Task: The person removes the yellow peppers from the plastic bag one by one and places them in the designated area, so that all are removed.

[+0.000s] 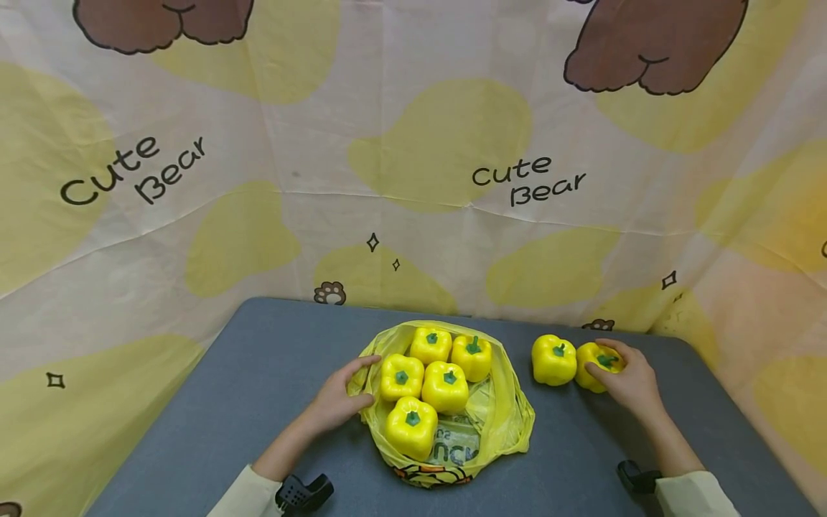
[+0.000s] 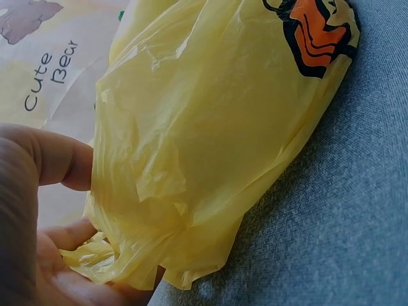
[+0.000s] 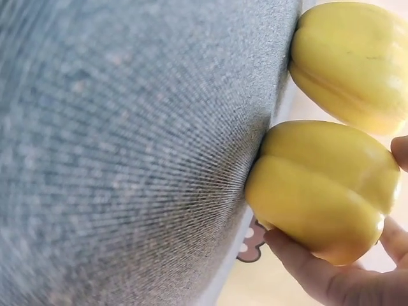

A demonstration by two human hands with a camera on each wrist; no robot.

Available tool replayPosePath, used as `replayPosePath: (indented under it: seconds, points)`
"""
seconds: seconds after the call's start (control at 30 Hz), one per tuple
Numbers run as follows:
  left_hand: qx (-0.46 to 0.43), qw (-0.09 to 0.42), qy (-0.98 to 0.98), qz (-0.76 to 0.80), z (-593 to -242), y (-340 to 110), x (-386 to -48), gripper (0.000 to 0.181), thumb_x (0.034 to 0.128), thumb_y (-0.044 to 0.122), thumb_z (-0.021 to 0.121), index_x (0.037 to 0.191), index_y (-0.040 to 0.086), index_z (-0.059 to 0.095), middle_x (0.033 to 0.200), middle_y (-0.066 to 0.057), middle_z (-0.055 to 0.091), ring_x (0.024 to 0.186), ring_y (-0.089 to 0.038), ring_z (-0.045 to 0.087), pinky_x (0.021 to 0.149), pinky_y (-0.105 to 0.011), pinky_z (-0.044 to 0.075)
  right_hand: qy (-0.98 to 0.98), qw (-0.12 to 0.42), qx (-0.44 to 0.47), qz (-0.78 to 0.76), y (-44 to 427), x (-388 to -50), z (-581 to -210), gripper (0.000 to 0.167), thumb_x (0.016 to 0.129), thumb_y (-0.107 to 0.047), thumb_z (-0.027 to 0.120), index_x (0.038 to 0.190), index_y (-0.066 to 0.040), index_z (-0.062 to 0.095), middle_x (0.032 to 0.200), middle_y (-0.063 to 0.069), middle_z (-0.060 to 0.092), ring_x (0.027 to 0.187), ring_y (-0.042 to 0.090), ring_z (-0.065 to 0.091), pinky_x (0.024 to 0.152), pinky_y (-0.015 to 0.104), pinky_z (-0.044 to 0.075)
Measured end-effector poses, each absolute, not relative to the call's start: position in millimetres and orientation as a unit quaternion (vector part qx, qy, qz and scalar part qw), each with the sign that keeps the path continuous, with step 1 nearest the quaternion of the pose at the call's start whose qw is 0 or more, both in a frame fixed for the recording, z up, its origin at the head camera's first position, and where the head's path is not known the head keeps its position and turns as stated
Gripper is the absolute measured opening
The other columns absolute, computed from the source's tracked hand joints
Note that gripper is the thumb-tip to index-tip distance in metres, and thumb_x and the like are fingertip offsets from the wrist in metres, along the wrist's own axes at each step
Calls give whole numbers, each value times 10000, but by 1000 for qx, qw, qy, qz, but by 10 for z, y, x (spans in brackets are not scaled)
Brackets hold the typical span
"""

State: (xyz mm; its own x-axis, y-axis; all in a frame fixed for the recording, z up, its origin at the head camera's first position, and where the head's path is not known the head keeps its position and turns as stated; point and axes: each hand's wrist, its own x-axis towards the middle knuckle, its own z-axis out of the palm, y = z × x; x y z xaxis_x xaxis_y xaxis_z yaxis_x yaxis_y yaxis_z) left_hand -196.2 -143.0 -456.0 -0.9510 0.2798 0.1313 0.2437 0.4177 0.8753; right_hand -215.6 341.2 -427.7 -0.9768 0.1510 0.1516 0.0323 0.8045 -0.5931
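A yellow plastic bag [image 1: 510, 424] lies spread open on the table, holding several yellow bell peppers [image 1: 446, 388] with green stems. At the bag's left rim is my left hand [image 1: 339, 391], its thumb and fingers curled about the edge. The left wrist view shows the crumpled side of the bag, with that hand's fingers partly behind it. To the right, my right hand [image 1: 629, 377] grips a yellow bell pepper [image 3: 325, 191], which rests on the table. Another yellow bell pepper [image 1: 553, 360] stands just left of it, outside the bag.
The grey-blue table [image 1: 278, 345] has rounded back corners. Behind it hangs a pale cloth [image 1: 420, 237] with yellow patches, bears and lettering. A black wrist device [image 1: 304, 494] is on the left wrist, another black device [image 1: 638, 477] on the right.
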Motion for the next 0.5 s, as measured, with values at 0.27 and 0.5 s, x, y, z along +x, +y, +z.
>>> replayPosePath:
  seconds: [0.27, 0.5]
  points:
    - [154, 17, 844, 513, -4532, -1429, -1953, 631, 770, 105, 655, 1383, 96, 506, 1441, -132, 491, 1370, -331, 388, 1065, -511, 331, -943, 100, -43, 315, 3410, -2150, -4278, 616, 876, -341, 666, 1363, -10, 485, 1351, 348, 395, 1161, 505, 411, 864, 620, 393]
    - [147, 19, 845, 514, -4523, -1427, -1944, 635, 766, 106, 658, 1383, 113, 509, 1446, -137, 483, 1356, -319, 402, 1053, -487, 348, -939, 141, -26, 313, 3331, -2054, -4200, 610, 871, -283, 668, 1376, -3, 474, 1339, 340, 421, 1179, 506, 397, 873, 649, 357]
